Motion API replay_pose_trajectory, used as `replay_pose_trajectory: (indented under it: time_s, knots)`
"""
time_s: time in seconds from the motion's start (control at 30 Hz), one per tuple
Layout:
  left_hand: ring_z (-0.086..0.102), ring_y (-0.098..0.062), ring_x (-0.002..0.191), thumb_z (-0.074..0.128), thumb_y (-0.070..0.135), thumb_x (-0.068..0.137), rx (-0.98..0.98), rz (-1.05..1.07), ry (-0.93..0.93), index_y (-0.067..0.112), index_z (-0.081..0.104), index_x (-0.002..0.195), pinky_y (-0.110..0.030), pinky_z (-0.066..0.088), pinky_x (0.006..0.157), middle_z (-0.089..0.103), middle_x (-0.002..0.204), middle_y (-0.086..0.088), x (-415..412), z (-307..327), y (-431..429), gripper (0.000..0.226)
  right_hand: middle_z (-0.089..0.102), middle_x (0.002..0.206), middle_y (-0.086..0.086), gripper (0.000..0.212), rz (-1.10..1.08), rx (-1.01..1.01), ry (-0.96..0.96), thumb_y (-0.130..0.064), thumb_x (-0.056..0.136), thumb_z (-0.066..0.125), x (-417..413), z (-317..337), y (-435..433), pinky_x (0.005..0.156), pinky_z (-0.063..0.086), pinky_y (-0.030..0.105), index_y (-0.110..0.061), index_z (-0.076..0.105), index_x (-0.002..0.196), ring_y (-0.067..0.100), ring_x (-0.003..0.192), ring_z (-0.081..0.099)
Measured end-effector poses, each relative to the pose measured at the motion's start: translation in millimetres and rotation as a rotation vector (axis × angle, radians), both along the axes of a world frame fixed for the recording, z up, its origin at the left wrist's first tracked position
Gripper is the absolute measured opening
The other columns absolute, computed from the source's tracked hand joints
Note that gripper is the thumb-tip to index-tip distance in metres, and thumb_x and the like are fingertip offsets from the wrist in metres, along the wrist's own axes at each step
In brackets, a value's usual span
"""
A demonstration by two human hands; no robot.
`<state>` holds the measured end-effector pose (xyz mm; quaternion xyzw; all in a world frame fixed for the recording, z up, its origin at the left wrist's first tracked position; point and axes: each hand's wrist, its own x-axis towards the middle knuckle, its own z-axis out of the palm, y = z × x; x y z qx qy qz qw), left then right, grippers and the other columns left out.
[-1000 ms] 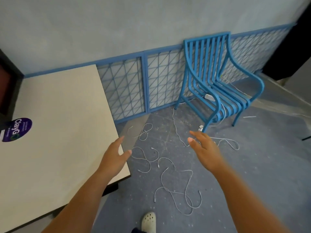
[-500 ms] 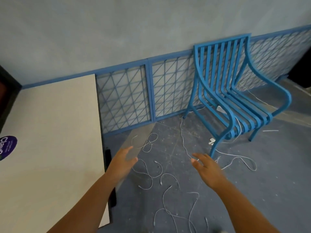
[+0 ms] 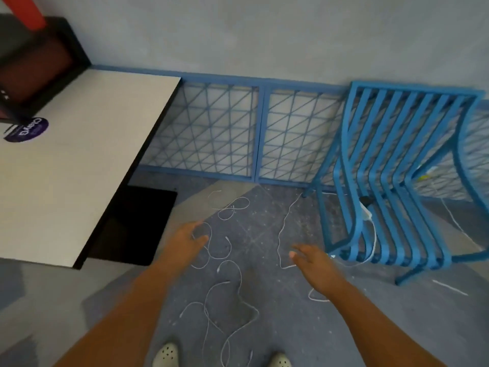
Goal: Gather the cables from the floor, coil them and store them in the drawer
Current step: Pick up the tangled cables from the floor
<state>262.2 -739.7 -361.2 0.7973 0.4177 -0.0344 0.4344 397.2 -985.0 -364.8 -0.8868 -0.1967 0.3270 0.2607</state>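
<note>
Head cam has dipped lower since a second ago: left hand (image 3: 185, 243) and right hand (image 3: 315, 263) now reach nearer the white cables (image 3: 240, 276) strewn on the floor (image 3: 436, 327), fingers loose, nothing grabbed yet, so gathering's barely started.

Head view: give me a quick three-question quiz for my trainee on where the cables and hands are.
1. True or false: the white cables lie on the table.
2. Multiple choice: what stands to the right of the right hand? A. blue chair B. red stool C. cardboard box
3. Fill in: the left hand is ___ and holds nothing.
Key: 1 false, they lie on the floor; 2 A; 3 open.
</note>
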Motion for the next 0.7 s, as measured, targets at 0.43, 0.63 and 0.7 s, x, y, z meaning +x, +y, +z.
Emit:
replay_pose_trajectory:
  time_s: [0.43,0.63,0.7]
  knots:
    - [0.043,-0.025,0.127,0.057,0.017,0.089,0.018,0.055,0.037,0.013,0.047,0.133,-0.028,0.031,0.102,0.044,0.14,-0.012,-46,-29,-77,0.045,0.046,0.14,0.009,0.039,0.1,0.02,0.06,-0.031,0.094,0.046,-12,-32,-38,0.104,0.031,0.03,-0.015,0.049,0.13,0.025,0.125,0.046]
    - [0.048,-0.026,0.122,0.057,0.016,0.089,-0.027,0.042,0.009,0.013,0.048,0.131,-0.029,0.037,0.099,0.045,0.139,-0.011,-98,-46,-113,0.043,0.046,0.14,0.01,0.041,0.124,0.042,0.042,-0.032,0.094,0.044,-59,-50,-61,0.108,0.03,0.034,-0.015,0.048,0.131,0.025,0.128,0.043]
    - [0.048,-0.024,0.122,0.058,0.017,0.089,-0.038,0.033,0.008,0.015,0.048,0.131,-0.03,0.038,0.1,0.044,0.14,-0.009,-119,-57,-123,0.044,0.046,0.14,0.01,0.041,0.138,0.043,0.035,-0.032,0.094,0.043,-75,-59,-68,0.108,0.029,0.034,-0.014,0.047,0.132,0.025,0.129,0.042]
